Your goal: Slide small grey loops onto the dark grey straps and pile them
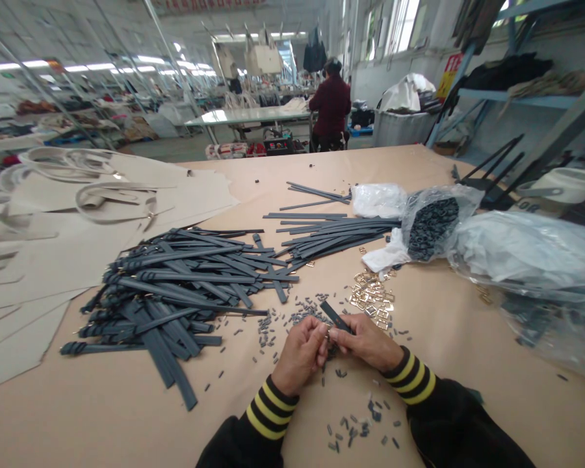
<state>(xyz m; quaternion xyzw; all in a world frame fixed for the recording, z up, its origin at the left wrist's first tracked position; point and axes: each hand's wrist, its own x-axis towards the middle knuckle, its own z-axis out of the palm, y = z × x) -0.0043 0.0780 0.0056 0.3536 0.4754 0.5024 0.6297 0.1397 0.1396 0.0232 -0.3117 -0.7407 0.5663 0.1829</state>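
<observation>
My right hand (370, 342) is closed on a short dark strap (335, 315), whose end points up and away from me. Against it, my left hand (299, 351) pinches a small gold-coloured buckle (328, 329), partly hidden by the fingertips. Both hands meet just above the table, over many small dark strap loops (302, 309). A heap of gold buckles (370, 296) lies just beyond my right hand. To the left is a large pile of dark straps (175, 279), many with buckles and loops at one end.
Plain dark strips (341, 231) lie farther back on the table (141, 409). Clear plastic bags (531, 253), one of them holding dark pieces (433, 224), sit at the right. Beige panels (43, 260) cover the left side. A person (332, 101) stands at another table beyond.
</observation>
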